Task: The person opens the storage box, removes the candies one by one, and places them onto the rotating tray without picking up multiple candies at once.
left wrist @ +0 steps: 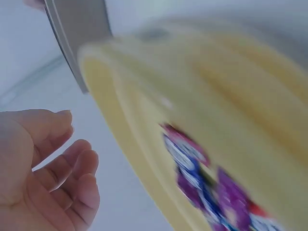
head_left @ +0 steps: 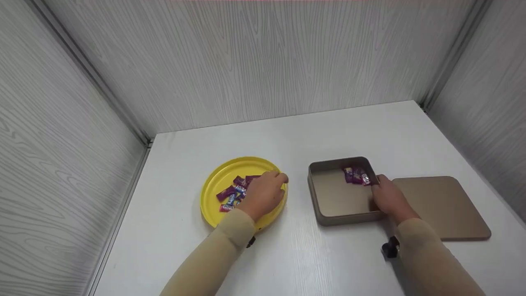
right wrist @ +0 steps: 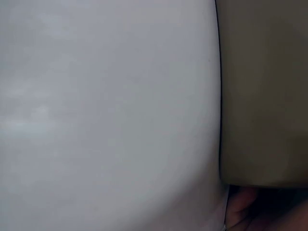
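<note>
A round yellow plate holds several small wrapped candies, mostly purple, with some blue and red. My left hand hovers over the plate's right side, fingers loosely bent. In the left wrist view, nothing shows between the thumb and fingers of that hand. To the right stands an open, bronze-coloured rectangular tin. A few purple candies lie in its far right corner. My right hand grips the tin's right wall; its fingers are partly hidden in the right wrist view.
A flat bronze lid lies on the white table to the right of the tin, partly behind my right hand. Grey wood-grain panels enclose the table at the back and both sides.
</note>
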The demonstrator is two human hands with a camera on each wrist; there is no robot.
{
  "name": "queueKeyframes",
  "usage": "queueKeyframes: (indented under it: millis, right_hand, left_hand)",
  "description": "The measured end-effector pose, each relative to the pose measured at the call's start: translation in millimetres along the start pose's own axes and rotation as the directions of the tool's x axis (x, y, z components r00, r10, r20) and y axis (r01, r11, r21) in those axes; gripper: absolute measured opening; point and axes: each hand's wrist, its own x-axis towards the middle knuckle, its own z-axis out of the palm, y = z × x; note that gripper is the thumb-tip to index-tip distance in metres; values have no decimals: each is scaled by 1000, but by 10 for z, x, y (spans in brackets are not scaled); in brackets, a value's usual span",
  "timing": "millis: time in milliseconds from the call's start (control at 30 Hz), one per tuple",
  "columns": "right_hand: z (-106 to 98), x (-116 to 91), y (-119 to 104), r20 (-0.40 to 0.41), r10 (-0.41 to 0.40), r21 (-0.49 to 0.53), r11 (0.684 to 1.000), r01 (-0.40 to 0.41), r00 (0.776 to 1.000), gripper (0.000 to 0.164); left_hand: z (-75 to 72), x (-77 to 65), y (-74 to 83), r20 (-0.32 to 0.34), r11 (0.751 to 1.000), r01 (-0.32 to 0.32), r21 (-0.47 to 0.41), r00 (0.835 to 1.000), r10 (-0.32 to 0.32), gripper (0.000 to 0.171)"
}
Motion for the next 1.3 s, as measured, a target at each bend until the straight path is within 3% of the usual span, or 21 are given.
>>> queueKeyframes:
  millis: [200,567,800,933,1100,1300]
  right_hand:
    - [49,-15,-42,-22,3,25,1000,-3,1000,46]
    - [128,-61,-71,-31,20,23,1000,-19,999,44]
    - [201,-62,-160,-34,40,24,999,-39,999,44]
    - [277,-61,-209,-35,30,36,999,-29,999,43]
    - [373,-70,-277,-32,19,44,999,-17,999,41]
    - [402,-133,-303,-25,34,53,998,-33,999,44]
  left_hand:
    - [79,216,371,-12,993,-107,49,994,108,28]
    - [224,617,852,94,984,-160,79,984,152,32]
    - [171,872,1026,120,972,-206,116,974,192,33]
    - [205,1036,1077,153,969,-204,139,971,183,32]
    - [342,1220,1120,157,969,-176,173,976,150,26]
    - [584,1326,1219,153,951,-209,229,972,177,23]
